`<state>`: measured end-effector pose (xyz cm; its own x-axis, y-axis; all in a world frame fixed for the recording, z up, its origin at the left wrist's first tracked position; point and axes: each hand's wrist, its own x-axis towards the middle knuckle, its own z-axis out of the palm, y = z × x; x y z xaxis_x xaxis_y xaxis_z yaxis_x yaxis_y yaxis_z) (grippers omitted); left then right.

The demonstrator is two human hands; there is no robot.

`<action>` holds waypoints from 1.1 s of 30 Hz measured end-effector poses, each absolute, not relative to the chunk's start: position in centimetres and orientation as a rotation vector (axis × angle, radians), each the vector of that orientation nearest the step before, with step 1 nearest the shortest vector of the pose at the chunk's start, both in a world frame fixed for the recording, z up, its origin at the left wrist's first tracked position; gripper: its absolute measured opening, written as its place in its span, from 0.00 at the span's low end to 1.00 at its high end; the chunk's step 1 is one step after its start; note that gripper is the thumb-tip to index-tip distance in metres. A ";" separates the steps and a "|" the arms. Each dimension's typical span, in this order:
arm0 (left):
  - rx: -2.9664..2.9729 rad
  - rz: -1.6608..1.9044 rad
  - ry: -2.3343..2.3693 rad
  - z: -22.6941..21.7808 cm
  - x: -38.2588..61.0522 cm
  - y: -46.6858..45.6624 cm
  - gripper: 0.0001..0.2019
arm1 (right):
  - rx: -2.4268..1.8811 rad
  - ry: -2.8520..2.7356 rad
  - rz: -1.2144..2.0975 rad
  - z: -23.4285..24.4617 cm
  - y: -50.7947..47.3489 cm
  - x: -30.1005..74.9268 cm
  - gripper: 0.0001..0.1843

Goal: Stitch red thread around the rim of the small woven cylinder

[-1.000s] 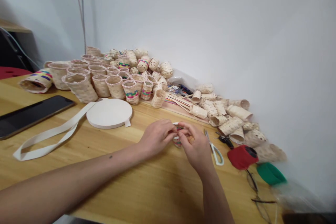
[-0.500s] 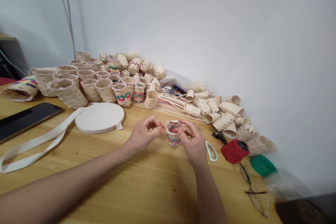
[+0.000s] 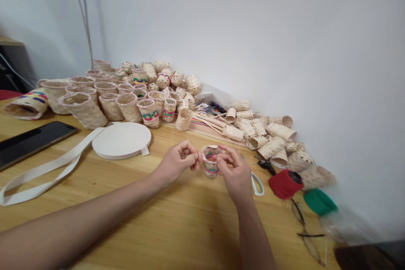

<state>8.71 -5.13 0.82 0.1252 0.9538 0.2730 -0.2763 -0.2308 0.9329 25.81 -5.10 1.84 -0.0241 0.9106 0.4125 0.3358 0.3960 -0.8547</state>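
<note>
The wooden table (image 3: 190, 228) fills the lower half of the frame, and at its centre stands the small woven basket (image 3: 209, 163) with pink and green bands, upright between both hands; the left hand (image 3: 177, 163) sits just left of the rim with fingers curled and thumb pinched to fingertip, seemingly on a thin strand that I cannot make out; the right hand (image 3: 236, 173) is cupped against the basket's right side, fingers bent over the rim and gripping it. To my eye the main risk is the basket tipping or its rim being crushed, since it is light and held only at the top; a hard tug from the left could pull the weave loose or drag it out of the right hand's grip.

Around it, from largest down: a heap of finished woven baskets (image 3: 104, 101) runs along the wall in the upper left, with another cluster of loose woven tubes (image 3: 272, 135) to the centre right; a white tape roll (image 3: 122, 140) trails its strap toward the lower left; a dark phone (image 3: 30, 141) lies at the left edge; scissors (image 3: 257, 183) lie just right of the right hand, close enough to be knocked by the wrist; a red spool (image 3: 284, 183) and a green spool (image 3: 319, 202) sit beyond; spectacles (image 3: 305, 236) rest in the lower right. Nothing stands between the hands and the basket.
</note>
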 end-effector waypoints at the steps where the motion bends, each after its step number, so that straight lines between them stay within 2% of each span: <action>1: 1.264 1.355 0.784 0.8 8.7 -5.1 0.11 | -1.138 -1.578 0.657 1.8 -5.1 25.8 0.15; 11: 1.580 1.053 1.035 0.8 8.6 -5.5 0.14 | -1.148 -1.632 0.578 1.9 -5.3 25.8 0.15; 15: 1.759 0.988 1.128 0.5 8.7 -5.5 0.11 | -1.168 -1.654 0.553 1.8 -5.3 25.8 0.16; 24: 1.815 0.946 1.009 0.6 9.0 -6.3 0.05 | -1.148 -1.621 0.576 1.6 -4.9 26.0 0.17; 33: 1.901 0.692 1.245 1.8 4.4 -9.3 0.04 | -1.140 -1.646 0.539 1.4 -4.7 26.1 0.16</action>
<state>4.44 -9.29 1.79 0.3811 0.9238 0.0374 0.5198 -0.2475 0.8177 26.14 -4.66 1.37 -0.0339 0.8744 0.4841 0.4192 0.4521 -0.7873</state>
